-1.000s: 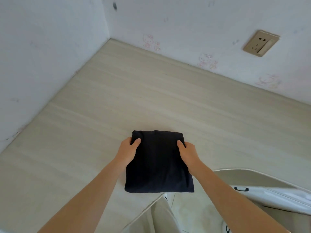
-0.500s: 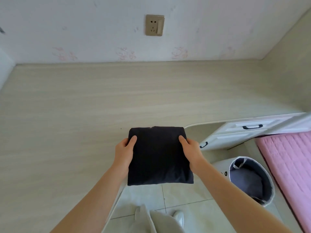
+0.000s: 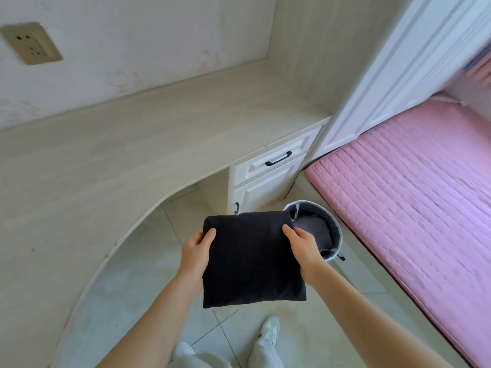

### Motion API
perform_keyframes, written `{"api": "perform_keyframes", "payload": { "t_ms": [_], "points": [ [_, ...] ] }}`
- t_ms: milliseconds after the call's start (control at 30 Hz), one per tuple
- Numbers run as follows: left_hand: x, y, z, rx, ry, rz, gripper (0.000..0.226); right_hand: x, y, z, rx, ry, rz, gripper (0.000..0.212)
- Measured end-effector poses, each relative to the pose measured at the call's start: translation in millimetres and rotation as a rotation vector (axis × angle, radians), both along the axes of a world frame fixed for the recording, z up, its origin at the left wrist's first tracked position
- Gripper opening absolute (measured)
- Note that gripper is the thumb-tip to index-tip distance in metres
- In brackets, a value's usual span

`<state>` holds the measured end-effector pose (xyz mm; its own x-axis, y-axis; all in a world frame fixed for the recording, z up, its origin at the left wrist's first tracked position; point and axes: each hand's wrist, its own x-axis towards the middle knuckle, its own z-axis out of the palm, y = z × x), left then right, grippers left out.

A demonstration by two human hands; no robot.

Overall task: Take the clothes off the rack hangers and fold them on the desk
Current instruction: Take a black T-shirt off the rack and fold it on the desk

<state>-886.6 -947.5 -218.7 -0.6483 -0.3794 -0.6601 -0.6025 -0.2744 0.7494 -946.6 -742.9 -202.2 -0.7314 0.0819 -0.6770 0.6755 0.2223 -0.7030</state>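
A folded black garment (image 3: 251, 258), a flat square bundle, is held in the air over the tiled floor, off the desk (image 3: 111, 160). My left hand (image 3: 196, 257) grips its left edge with the thumb on top. My right hand (image 3: 305, 251) grips the right edge the same way. The garment's far corner reaches the rim of a round grey laundry basket (image 3: 332, 229) on the floor.
The basket holds grey cloth. White drawers with black handles (image 3: 273, 171) stand under the desk's right end. A bed with a pink quilt (image 3: 414, 208) lies to the right. A wall socket (image 3: 30, 43) sits above the desk. My shoe (image 3: 269, 333) is below.
The folded garment has been lifted off the desk and carried right, away from the desk edge toward the basket. The view has swung right, and the bed and basket now show.
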Motion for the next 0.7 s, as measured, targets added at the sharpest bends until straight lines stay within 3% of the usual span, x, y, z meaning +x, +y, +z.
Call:
{"api": "perform_keyframes", "payload": {
  "t_ms": [267, 700],
  "points": [
    [-55, 134, -30, 0.043, -0.05, -0.098, 0.013, -35, 138, -24, 0.06, -0.017, -0.087, 0.03],
    [-171, 236, -117, 0.04, -0.114, -0.26, 0.015, -117, 246, -111, 0.051, -0.04, -0.241, 0.019]
  ]
}}
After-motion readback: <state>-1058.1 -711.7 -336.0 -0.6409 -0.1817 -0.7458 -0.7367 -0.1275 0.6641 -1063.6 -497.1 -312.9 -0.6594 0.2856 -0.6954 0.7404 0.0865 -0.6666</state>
